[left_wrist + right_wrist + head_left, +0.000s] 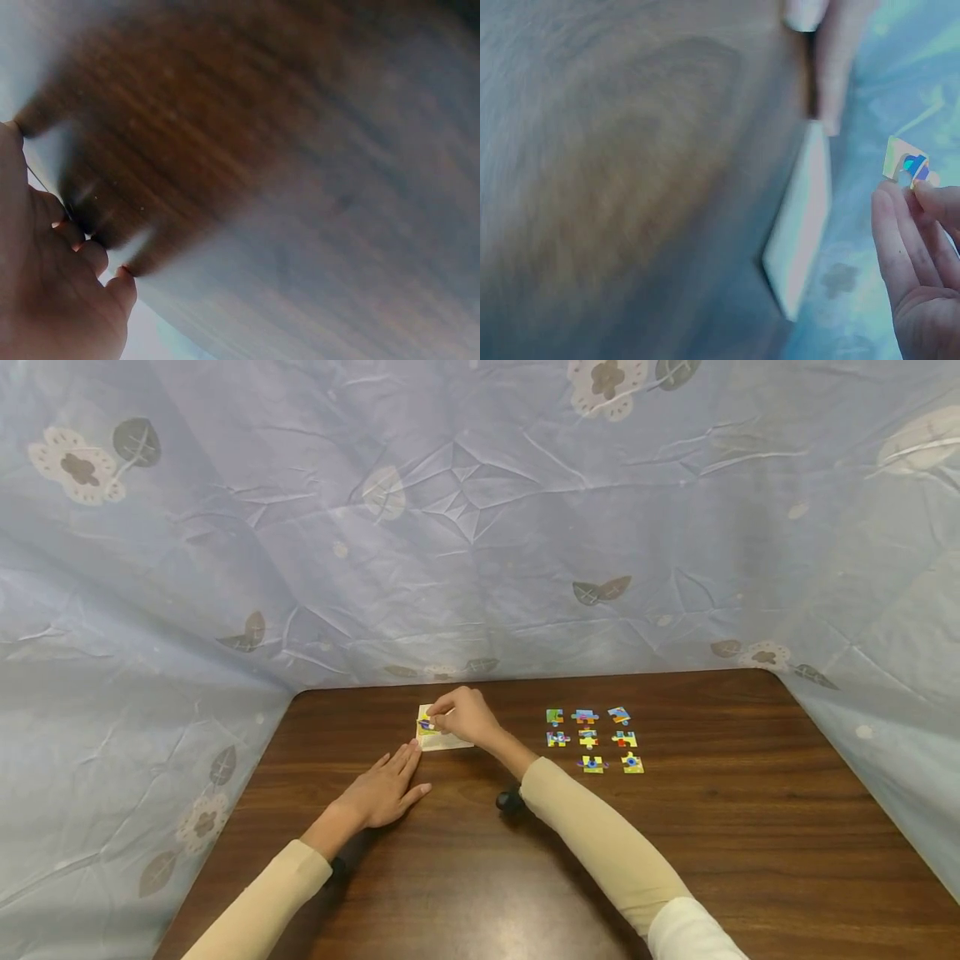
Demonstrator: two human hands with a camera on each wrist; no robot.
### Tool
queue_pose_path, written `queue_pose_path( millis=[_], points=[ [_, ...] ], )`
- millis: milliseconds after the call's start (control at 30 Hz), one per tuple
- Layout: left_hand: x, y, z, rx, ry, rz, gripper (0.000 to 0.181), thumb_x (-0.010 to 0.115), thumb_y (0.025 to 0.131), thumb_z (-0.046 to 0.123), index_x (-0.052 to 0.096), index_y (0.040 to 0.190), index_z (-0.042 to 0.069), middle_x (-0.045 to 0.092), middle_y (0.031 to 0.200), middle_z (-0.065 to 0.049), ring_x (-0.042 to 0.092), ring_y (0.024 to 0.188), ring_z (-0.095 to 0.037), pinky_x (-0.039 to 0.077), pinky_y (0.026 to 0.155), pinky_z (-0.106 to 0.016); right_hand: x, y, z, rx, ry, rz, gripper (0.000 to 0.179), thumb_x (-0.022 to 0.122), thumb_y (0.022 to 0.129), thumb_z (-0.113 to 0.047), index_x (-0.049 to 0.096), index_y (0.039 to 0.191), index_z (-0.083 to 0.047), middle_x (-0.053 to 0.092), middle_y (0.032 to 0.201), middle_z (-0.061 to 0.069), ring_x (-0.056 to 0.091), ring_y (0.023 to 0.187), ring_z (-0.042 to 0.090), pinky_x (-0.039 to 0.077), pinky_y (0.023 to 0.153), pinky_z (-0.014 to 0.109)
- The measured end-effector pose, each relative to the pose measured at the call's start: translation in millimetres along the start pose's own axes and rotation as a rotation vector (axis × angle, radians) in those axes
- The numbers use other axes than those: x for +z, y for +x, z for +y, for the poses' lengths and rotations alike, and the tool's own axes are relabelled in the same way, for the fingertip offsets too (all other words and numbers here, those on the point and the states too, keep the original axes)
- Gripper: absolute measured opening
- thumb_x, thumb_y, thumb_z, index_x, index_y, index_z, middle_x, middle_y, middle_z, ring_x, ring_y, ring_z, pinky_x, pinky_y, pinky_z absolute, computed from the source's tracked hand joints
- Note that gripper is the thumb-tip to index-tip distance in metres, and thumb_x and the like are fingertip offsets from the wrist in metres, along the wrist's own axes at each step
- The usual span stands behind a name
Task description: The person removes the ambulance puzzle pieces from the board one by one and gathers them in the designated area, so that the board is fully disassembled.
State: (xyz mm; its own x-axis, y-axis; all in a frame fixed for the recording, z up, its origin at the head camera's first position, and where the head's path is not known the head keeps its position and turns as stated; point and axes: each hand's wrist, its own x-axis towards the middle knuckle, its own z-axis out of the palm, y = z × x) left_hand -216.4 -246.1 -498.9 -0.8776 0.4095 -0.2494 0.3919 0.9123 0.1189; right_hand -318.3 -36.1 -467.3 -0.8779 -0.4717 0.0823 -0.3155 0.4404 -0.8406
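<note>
My right hand (471, 718) pinches a jigsaw puzzle piece (897, 159) between thumb and fingertips. In the right wrist view this piece is held up off the surface, with yellow and blue on its face. Below the right hand lies a pale puzzle board (450, 743), partly hidden by that hand; yellow shows in its far left part. My left hand (384, 789) lies palm down on the table with fingers stretched out, fingertips at the board's near left corner. The left wrist view has only the left hand (71, 300) from its palm side over blurred wood.
Several loose puzzle pieces (588, 739) lie apart in rows on the right of the dark wooden table (712, 843). A flowered cloth (465, 568) hangs behind the table and along its sides. Black wrist gear (510, 802) shows under the right forearm.
</note>
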Motion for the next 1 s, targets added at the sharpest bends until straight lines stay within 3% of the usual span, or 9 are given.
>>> queue_pose_path(
  millis=[167,367,500,833,1000],
  points=[
    [-1.6,-1.2,-0.7,-0.006,-0.003,0.01,0.082,0.034,0.112,0.058,0.013,0.168,0.002,0.008,0.178,-0.015,0.015,0.166,-0.034,0.02,0.134,-0.057,-29,-14.7,-13,-0.023,0.078,-0.015,0.018,0.075,0.098,-0.012,0.081,0.113,-0.003,0.082,0.104,0.015,0.082,0.083,0.026,0.068,0.078,0.044],
    [-1.4,-0.8,-1.6,0.005,-0.008,0.026,0.082,0.035,0.112,0.057,0.014,0.168,0.001,0.009,0.178,-0.016,0.016,0.166,-0.034,0.02,0.134,-0.057,-63,-33.2,-7,0.014,0.197,0.008,0.015,0.076,0.096,-0.007,0.082,0.108,0.0,0.082,0.098,0.018,0.081,0.086,0.037,0.068,0.07,0.034],
    [1.8,0.3,-1.9,0.005,0.0,0.037,0.081,0.034,0.112,0.057,0.014,0.168,0.002,0.009,0.178,-0.016,0.016,0.166,-0.034,0.021,0.134,-0.057,-85,-47.2,1,0.034,0.255,0.004,0.015,0.076,0.096,-0.006,0.081,0.107,0.002,0.081,0.101,0.02,0.079,0.091,0.044,0.068,0.073,0.034],
    [4.0,0.8,1.1,0.013,-0.019,0.025,0.082,0.034,0.112,0.057,0.013,0.168,0.001,0.009,0.178,-0.017,0.015,0.166,-0.036,0.02,0.134,-0.058,-128,-86.1,32,0.137,0.241,0.043,0.017,0.078,0.095,-0.01,0.081,0.109,-0.001,0.081,0.103,0.018,0.082,0.083,0.029,0.067,0.082,0.049],
    [6.9,0.5,-1.7,0.003,0.004,0.019,0.082,0.032,0.112,0.059,0.011,0.168,0.002,0.007,0.178,-0.015,0.014,0.166,-0.033,0.019,0.135,-0.056,-135,-101.1,51,0.15,0.225,0.025,0.019,0.076,0.097,-0.01,0.08,0.112,0.002,0.081,0.103,0.019,0.08,0.091,0.039,0.064,0.088,0.056]
  ],
)
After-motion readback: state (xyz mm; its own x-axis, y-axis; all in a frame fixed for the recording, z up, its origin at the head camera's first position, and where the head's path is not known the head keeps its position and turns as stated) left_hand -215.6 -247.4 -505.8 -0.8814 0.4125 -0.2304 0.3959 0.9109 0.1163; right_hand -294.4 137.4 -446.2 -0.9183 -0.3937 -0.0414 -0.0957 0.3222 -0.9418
